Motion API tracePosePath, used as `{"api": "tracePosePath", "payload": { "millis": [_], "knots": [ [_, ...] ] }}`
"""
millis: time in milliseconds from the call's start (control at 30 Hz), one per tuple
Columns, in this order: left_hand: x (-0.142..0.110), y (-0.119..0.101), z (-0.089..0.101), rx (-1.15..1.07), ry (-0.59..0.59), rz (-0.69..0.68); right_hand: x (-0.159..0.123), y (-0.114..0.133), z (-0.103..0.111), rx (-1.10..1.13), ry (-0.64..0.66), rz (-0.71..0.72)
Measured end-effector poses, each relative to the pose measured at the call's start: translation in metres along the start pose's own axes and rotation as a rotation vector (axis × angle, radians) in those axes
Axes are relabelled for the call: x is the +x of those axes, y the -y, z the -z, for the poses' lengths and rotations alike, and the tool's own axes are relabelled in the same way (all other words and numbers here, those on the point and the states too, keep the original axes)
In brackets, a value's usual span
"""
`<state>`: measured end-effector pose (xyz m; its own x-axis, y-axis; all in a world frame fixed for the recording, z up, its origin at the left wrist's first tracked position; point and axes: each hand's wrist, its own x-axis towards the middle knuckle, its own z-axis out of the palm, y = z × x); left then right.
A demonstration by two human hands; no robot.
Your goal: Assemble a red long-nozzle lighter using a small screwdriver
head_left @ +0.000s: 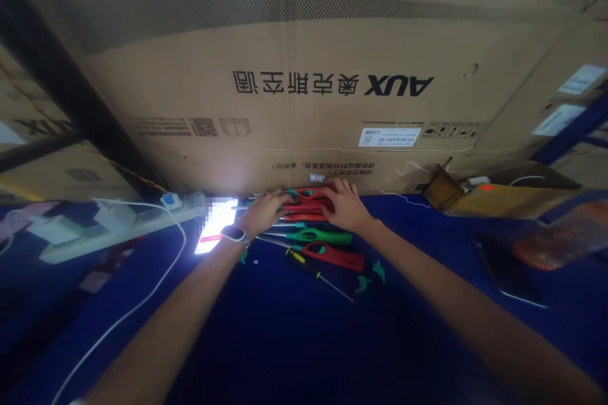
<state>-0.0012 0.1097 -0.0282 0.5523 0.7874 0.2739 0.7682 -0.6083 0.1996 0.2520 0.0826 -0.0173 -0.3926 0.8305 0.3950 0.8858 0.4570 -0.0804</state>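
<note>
At the foot of a cardboard wall, several red and green long-necked lighters lie side by side on a blue surface. My left hand [266, 210] has its fingers curled over the metal necks of the far red lighters [306, 207]. Around the handle ends of the same lighters, my right hand [349, 205] is bent; its fingertips are partly hidden. Nearer to me lie a green lighter [327, 236] and another red lighter [339, 257], untouched. Beside them rests a screwdriver [298, 257] with a yellow and black handle. Small green plastic pieces [379, 271] are scattered to its right.
A large cardboard box [304, 44] stands upright behind the lighters. To the left are a lit phone [213, 231], a white power strip [85, 243] and a white cable [159, 281]. A dark phone-like slab [506, 272], an open carton [503, 202] and a reddish container [560, 240] are at right.
</note>
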Motion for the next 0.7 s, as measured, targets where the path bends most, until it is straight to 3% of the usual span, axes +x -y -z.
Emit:
{"api": "tracePosePath", "payload": {
  "millis": [200, 333, 433, 600, 700],
  "knots": [
    [-0.007, -0.004, 0.009, -0.024, -0.213, -0.123, 0.002, 0.002, 0.011, 0.050, -0.019, 0.036],
    [-0.013, -0.014, 0.016, -0.033, -0.271, -0.146, -0.004, 0.012, 0.015, 0.034, -0.044, 0.194],
    [-0.014, -0.022, 0.025, -0.040, -0.286, -0.174, -0.007, 0.022, 0.019, -0.005, 0.027, 0.264],
    [-0.020, -0.036, 0.039, -0.003, -0.286, -0.246, -0.013, 0.037, 0.034, 0.022, 0.156, 0.153],
    [-0.028, -0.050, 0.041, 0.036, -0.395, -0.179, -0.020, 0.042, 0.041, 0.143, 0.127, 0.086]
  ]
}}
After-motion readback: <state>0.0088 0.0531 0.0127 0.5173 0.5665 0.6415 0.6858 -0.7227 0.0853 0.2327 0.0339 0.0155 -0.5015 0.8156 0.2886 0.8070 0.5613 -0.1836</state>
